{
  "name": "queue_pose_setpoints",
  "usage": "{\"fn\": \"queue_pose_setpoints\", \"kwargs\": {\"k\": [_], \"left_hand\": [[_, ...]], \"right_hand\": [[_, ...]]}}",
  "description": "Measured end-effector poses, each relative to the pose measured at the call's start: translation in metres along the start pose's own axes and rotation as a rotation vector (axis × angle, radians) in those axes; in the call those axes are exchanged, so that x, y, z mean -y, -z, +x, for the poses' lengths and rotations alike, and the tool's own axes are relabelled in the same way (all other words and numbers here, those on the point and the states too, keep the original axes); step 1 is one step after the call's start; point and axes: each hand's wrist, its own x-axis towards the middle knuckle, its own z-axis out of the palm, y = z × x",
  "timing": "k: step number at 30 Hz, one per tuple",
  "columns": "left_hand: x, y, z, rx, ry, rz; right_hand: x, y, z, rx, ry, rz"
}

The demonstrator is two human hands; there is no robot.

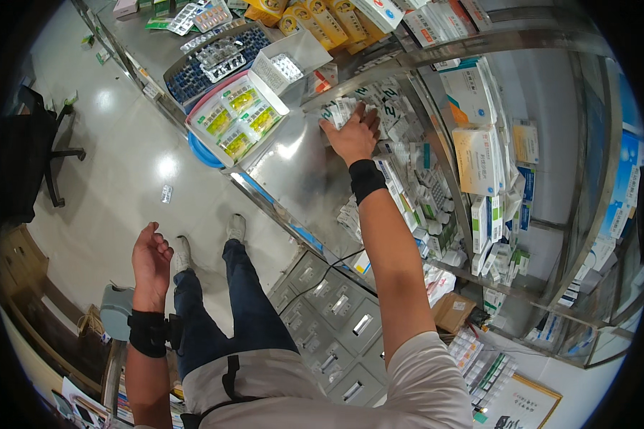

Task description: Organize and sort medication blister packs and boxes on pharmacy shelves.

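Observation:
My right hand [352,134] reaches over the steel counter [284,161], thumb and fingers spread on a cluster of white medicine boxes [339,110] with green marks. Its fingertips touch the boxes; no box is lifted. Below the wrist, more small boxes and white bottles [433,227] lie crowded in the same bay. Left of that hand stands an open carton [193,127] holding several green-and-yellow medicine packets [240,146]. My left hand [152,254] hangs over the floor, away from the counter, fingers curled in, with nothing visible in it.
A carton of blister packs [214,59] and yellow boxes [314,24] crowd the counter's far end. Glass shelving [451,161] with stacked medicine boxes [477,161] rises at right. Grey drawers [335,316] sit below, crossed by a black cable [322,276]. A black office chair [27,155] stands left.

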Motion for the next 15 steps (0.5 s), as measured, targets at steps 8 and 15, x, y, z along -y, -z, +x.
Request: {"fn": "queue_pose_setpoints", "kwargs": {"k": [8, 15], "left_hand": [[0.005, 0.003, 0.004, 0.002, -0.004, -0.013], [0.002, 0.006, 0.007, 0.016, -0.011, 0.025]], "right_hand": [[-0.03, 0.004, 0.002, 0.11, 0.144, 0.011], [-0.039, 0.009, 0.003, 0.216, 0.028, 0.08]]}}
